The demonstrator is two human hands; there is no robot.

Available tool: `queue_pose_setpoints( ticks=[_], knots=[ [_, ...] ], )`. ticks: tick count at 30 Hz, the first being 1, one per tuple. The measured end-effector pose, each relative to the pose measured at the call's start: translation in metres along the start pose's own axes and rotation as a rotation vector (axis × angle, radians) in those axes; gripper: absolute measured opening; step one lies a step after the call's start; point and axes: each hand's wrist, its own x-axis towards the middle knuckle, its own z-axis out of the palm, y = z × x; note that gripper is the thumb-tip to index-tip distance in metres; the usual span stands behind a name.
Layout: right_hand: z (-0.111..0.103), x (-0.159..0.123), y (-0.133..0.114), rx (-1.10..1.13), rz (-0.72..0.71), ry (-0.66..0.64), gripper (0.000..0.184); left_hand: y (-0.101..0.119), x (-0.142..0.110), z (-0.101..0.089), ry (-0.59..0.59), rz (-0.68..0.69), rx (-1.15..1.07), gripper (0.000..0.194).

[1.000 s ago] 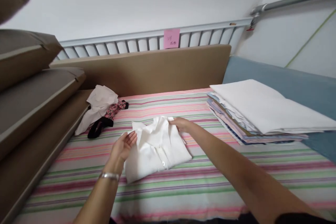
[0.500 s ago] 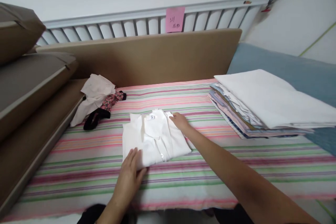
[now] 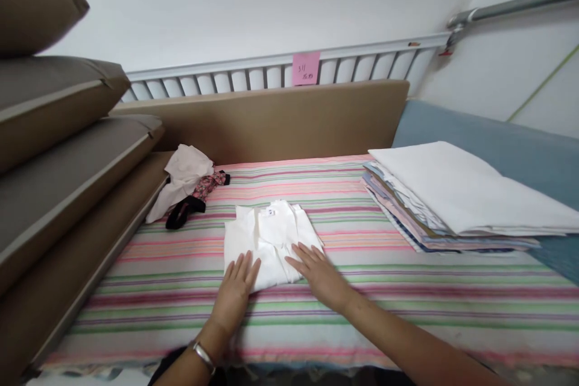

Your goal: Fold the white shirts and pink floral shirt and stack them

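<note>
A folded white shirt [image 3: 271, 232] lies flat on the striped cloth [image 3: 344, 205], its collar and small label turned away from me. My left hand [image 3: 235, 289] rests on the shirt's near left corner, fingers stretched out. On its near right part lies my right hand [image 3: 319, 271], palm down with the fingers spread. Neither hand grips the fabric. A silver bracelet [image 3: 203, 357] circles my left wrist. My right hand hides the front button area of the shirt.
To the right stands a stack of folded clothes [image 3: 407, 211] topped by a large white sheet [image 3: 465, 187]. A crumpled pale garment [image 3: 187, 172] lies with floral and black pieces at the left. Brown cushions [image 3: 67, 193] pile up along the left side. Behind is a white radiator [image 3: 235, 79] with a pink note [image 3: 306, 69].
My right hand has moved from the shirt's far right edge by the collar down to its near right part, fingers now spread. The left hand stays at the near left corner. The view has tilted up.
</note>
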Motion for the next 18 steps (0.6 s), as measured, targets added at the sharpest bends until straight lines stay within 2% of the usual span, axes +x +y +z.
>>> queue_pose_setpoints(
  ticks=[3,6,9,12,15,18],
  knots=[
    [0.002,0.012,0.01,0.037,-0.023,-0.01,0.064,-0.01,0.005,0.002,0.038,-0.016,-0.231,0.06],
    [-0.015,0.023,0.015,0.164,-0.017,-0.048,0.054,-0.012,0.013,-0.014,0.081,-0.049,-0.447,0.053],
    [-0.052,0.041,0.014,0.342,0.003,-0.1,0.052,-0.002,0.031,-0.055,0.029,-0.115,-0.543,0.041],
    [-0.099,0.061,0.011,0.477,0.103,-0.257,0.039,0.011,0.055,-0.104,-0.061,-0.206,-0.515,0.027],
    [-0.14,0.078,0.01,0.521,0.204,-0.37,0.023,0.024,0.075,-0.147,-0.146,-0.223,-0.472,0.022],
    [-0.176,0.085,0.009,0.532,0.223,-0.39,0.017,0.035,0.087,-0.181,-0.229,-0.235,-0.457,0.017]
  ],
)
